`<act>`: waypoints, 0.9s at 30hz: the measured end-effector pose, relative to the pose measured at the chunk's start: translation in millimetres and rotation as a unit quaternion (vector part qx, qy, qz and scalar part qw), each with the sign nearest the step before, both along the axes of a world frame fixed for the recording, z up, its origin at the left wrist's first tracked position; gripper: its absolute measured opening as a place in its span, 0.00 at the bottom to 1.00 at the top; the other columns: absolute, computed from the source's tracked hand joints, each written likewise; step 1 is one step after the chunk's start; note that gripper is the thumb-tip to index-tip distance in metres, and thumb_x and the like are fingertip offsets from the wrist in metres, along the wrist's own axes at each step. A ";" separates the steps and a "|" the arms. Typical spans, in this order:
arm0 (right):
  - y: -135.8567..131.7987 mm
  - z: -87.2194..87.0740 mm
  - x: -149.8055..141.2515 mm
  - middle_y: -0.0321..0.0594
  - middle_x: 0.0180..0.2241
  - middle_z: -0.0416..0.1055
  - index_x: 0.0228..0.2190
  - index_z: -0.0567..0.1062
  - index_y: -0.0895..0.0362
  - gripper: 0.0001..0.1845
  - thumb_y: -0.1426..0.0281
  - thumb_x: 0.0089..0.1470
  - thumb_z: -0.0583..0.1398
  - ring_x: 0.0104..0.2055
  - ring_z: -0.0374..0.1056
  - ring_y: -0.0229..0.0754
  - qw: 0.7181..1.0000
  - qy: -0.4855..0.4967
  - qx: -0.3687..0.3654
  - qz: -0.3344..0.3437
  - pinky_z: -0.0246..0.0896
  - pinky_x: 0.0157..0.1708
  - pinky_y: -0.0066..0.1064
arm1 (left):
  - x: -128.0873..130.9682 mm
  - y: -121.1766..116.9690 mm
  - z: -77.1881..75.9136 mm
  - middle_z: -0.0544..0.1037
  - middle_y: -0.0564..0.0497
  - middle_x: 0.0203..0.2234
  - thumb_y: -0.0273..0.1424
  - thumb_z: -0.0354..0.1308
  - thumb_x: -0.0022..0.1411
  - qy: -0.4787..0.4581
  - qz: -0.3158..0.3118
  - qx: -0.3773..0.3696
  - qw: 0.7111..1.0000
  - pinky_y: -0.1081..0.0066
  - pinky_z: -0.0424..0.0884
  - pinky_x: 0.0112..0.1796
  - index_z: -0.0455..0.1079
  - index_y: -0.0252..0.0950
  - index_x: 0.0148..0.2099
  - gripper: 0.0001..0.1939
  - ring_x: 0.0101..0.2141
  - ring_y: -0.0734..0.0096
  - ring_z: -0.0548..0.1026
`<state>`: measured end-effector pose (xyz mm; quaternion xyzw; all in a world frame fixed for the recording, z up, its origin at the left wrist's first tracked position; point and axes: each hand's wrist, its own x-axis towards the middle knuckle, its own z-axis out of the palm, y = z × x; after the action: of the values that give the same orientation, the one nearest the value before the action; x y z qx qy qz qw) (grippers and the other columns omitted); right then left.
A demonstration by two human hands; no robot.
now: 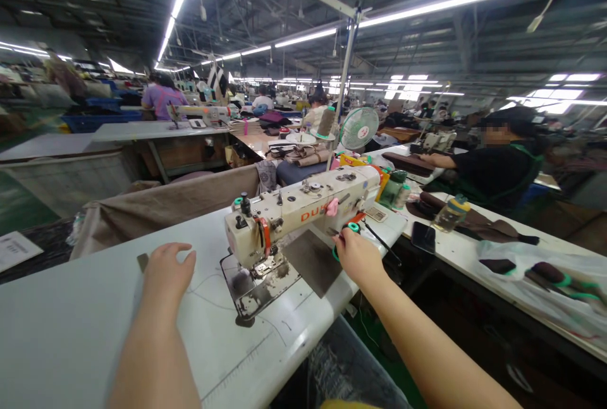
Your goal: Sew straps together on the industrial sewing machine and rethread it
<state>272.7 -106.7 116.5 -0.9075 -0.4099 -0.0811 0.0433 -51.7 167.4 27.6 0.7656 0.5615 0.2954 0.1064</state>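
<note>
My right hand (356, 256) is closed around a pair of scissors with green handle loops (353, 227), its dark blades pointing left beside the sewing machine's arm. Below the blades, a flat dark grey piece of material (315, 262) lies on the table, right of the needle area. My left hand (165, 270) hovers over or rests on the white tabletop (85, 320), fingers apart and nothing visible in them. A small dark piece (142, 262) shows at its left edge, partly hidden. The white sewing machine (303, 203) stands between my hands, a loose thread trailing left from it.
To the right, a side table holds a phone (423, 237), a yellow-capped bottle (451, 213) and a plastic bag (545, 270) with dark pieces. A person in black (497, 162) works there. Brown cloth (165, 207) hangs behind my table. A green fan (359, 128) stands beyond the machine.
</note>
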 end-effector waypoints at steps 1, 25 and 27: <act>2.8 2.0 -0.1 0.48 0.42 0.81 0.44 0.73 0.56 0.14 0.61 0.73 0.53 0.43 0.79 0.49 1.000 -0.002 -0.002 -0.004 0.63 0.36 0.32 | -0.1 0.3 -0.3 0.75 0.35 0.52 0.40 0.49 0.63 0.000 0.000 -0.001 1.000 0.51 0.66 0.64 0.75 0.36 0.47 0.20 0.58 0.45 0.71; 28.6 -32.8 -12.3 0.49 0.38 0.79 0.41 0.77 0.59 0.11 0.63 0.67 0.59 0.41 0.77 0.50 0.994 0.008 0.033 0.101 0.69 0.41 0.36 | -0.7 2.9 3.7 0.74 0.33 0.53 0.40 0.48 0.64 0.011 -0.017 -0.037 0.999 0.51 0.64 0.65 0.76 0.31 0.49 0.23 0.59 0.44 0.70; 24.2 -39.8 -15.3 0.47 0.43 0.78 0.42 0.77 0.57 0.10 0.64 0.63 0.64 0.46 0.75 0.49 0.988 0.017 0.046 0.148 0.68 0.48 0.34 | -0.5 0.4 6.9 0.75 0.32 0.52 0.40 0.48 0.64 0.029 -0.023 -0.049 0.998 0.52 0.63 0.65 0.76 0.29 0.50 0.24 0.60 0.44 0.69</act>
<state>257.4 -82.5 76.7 -0.8348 -0.5350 -0.0777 0.1036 -52.3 167.8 34.5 0.7803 0.5605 0.2430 0.1343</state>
